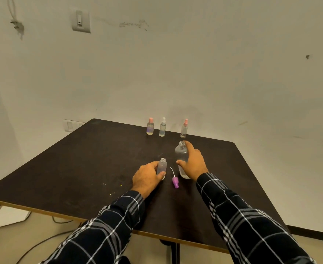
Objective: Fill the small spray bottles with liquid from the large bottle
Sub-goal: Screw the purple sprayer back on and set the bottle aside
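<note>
A small clear spray bottle (162,165) stands uncapped on the dark table (92,159), and my left hand (147,178) grips its lower body. To its right stands the large clear bottle (181,153), also uncapped, with liquid inside. My right hand (193,162) wraps around its right side, thumb at the front. Between the two bottles a purple spray cap (175,182) with its white dip tube lies on the table.
Three capped small spray bottles stand in a row near the table's far edge: a pink-capped one (150,126), a white-capped one (162,127) and a pink-capped one (184,129). A wall rises right behind them. Cables run over the floor at the lower left.
</note>
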